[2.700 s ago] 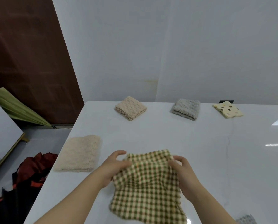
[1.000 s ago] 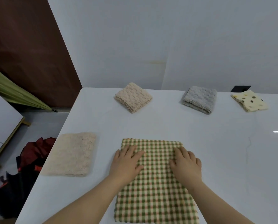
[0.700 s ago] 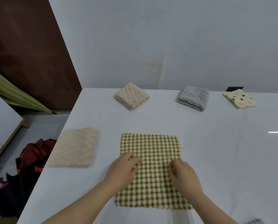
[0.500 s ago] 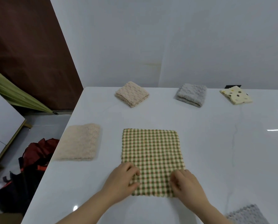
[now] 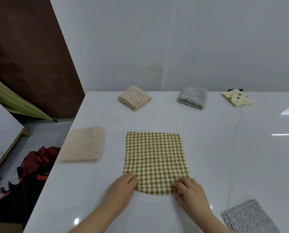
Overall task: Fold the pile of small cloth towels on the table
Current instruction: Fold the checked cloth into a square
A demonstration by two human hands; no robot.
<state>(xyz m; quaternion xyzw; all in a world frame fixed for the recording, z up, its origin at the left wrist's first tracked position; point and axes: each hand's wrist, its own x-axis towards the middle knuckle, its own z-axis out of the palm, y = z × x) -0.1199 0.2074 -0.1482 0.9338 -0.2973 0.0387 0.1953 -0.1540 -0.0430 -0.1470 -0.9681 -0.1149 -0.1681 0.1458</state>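
Observation:
A green-and-cream checked towel (image 5: 154,158) lies spread flat on the white table (image 5: 224,148) in front of me. My left hand (image 5: 122,186) grips its near left corner, fingers curled at the edge. My right hand (image 5: 189,192) pinches its near right corner, where the cloth bunches slightly. A grey dotted towel (image 5: 248,217) lies at the near right. Folded towels sit further off: a beige one (image 5: 134,97), a grey one (image 5: 193,97) and a yellow spotted one (image 5: 237,99) along the far edge, plus a fluffy cream one (image 5: 83,145) at the left edge.
The table's left edge drops to a floor with a dark red and black heap of fabric (image 5: 31,174). A green folded item (image 5: 14,101) leans by a brown wall. A white wall stands just behind the table's far edge.
The checked towel went from bunched in my hands to flat on the table. My hands slid from its middle back to its near edge and now hold the two near corners.

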